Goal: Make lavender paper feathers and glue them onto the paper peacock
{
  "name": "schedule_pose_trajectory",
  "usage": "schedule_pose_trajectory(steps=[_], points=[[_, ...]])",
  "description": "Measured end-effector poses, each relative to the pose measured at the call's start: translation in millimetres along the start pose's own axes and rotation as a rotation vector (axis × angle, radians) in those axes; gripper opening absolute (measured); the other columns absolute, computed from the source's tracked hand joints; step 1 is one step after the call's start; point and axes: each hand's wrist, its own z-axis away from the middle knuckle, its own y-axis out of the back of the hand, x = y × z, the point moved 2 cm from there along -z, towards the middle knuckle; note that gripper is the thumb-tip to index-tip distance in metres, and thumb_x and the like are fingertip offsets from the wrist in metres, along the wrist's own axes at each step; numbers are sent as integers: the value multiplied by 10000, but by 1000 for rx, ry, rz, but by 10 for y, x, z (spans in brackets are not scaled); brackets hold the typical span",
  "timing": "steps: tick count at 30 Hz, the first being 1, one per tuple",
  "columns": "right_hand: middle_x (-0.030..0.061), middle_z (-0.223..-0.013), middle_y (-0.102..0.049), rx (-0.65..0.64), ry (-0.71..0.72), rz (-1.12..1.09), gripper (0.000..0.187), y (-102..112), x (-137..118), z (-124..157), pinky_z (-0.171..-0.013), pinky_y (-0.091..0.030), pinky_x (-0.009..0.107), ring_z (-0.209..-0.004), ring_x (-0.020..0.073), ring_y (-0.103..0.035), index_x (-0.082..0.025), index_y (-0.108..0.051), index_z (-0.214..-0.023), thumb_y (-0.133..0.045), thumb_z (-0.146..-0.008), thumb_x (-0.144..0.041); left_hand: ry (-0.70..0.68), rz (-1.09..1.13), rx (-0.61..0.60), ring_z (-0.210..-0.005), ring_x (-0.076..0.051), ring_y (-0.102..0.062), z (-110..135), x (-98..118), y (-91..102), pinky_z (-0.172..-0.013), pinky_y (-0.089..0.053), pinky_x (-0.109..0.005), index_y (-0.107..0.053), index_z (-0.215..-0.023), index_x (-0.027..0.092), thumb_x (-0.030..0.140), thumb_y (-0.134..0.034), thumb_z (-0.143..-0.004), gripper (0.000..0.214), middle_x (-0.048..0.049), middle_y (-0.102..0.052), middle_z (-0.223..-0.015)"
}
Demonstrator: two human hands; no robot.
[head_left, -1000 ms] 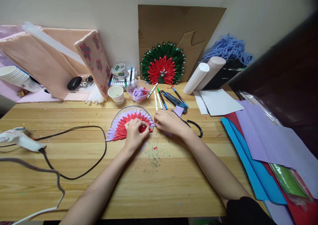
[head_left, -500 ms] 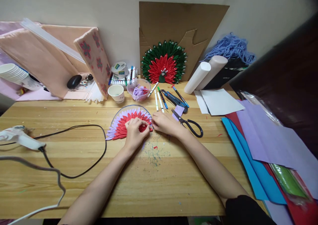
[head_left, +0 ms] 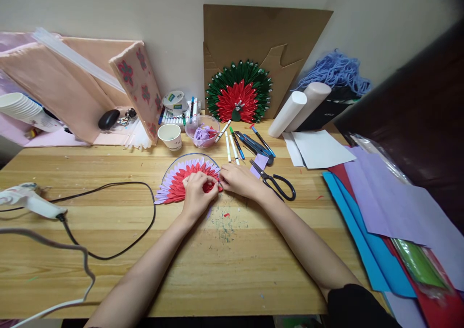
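A half-round fan of paper petals (head_left: 176, 177), red inside and lilac toward its curved rim, lies on the wooden table. My left hand (head_left: 198, 189) rests over its right part, thumb and fingers pinched together at the red petals near the right end. Close against that same end is my right hand (head_left: 239, 179), its fingers drawn together at the lilac edge petals. Both sets of fingertips nearly meet. What lies between the fingertips of my right hand is hidden. Black-handled scissors (head_left: 271, 177) lie right of my right hand, partly over a lilac paper piece (head_left: 258, 164).
Behind the fan stand a paper cup (head_left: 169, 137) and a clear bowl (head_left: 201, 134) of lilac and red scraps. Markers and a blue cutter (head_left: 253, 145) lie nearby. A glue gun (head_left: 34, 202) with its black cord is left. Coloured sheets (head_left: 391, 202) fill the right side.
My right hand has shifted slightly left, closer to my left hand and the fan's right end. My left hand stays in place on the petals.
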Motion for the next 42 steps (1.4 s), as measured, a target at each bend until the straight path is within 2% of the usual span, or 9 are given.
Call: schedule_pose_trajectory(steps=[9, 34, 42], points=[[64, -838, -614, -6, -46, 3, 94, 61, 147, 70, -655, -359, 237, -765, 153, -553, -139, -607, -799, -515, -815, -149, 14, -11, -10, -820, -181, -518, 4, 4, 2, -816, -273, -369, -640, -752, 228, 287, -595, -773, 77, 2, -615, -786], [91, -836, -609, 18, -3, 47, 123, -58, 74, 8, -694, -374, 257, -796, 176, -550, -115, -600, -813, -490, -829, -167, 17, -8, -2, -814, -180, -516, 4, -2, -6, -804, -271, -363, -641, -754, 232, 283, -602, -768, 66, 8, -606, -771], [47, -825, -600, 62, -52, -37, 83, 91, 163, 64, -636, -344, 230, -761, 145, -536, -147, -599, -797, -517, -803, -134, -9, -52, -9, -826, -177, -511, 9, 21, 0, -814, -261, -365, -632, -747, 225, 282, -588, -783, 80, 8, -609, -790]])
